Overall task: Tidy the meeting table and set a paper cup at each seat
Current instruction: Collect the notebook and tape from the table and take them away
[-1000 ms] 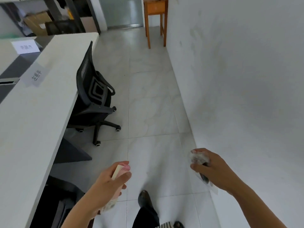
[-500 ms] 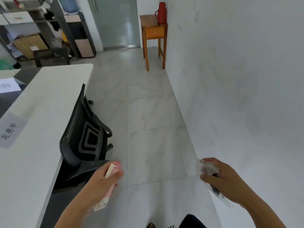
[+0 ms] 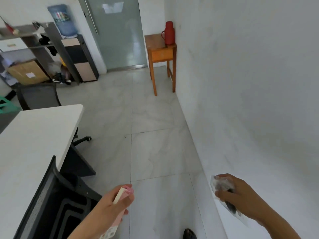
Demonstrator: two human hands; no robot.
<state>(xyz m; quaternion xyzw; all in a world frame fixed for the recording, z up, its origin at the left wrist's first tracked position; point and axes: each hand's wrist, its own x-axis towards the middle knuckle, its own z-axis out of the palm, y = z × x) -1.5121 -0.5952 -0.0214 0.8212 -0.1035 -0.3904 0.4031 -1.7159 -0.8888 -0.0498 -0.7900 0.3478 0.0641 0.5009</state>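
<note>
A pink packet [image 3: 120, 202] was gripped by the left hand [image 3: 110, 209]; a crumpled wrapper [image 3: 222, 184] was clutched by the right hand [image 3: 238, 197]; open floor [image 3: 155, 144] was left between bench [image 3: 34, 135] edge and wall [image 3: 250, 100].

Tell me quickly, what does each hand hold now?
Left hand: closed on a pink and cream packet.
Right hand: closed on a crumpled clear plastic wrapper with something dark inside.

Red flask [image 3: 169, 32] stands on wooden side table [image 3: 161, 49].

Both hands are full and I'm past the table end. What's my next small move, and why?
Probably keep walking toward the shelves ahead: the left hand grips a pink item, the right hand a clear wrapper, apparently cleared clutter needing somewhere to go.
</note>
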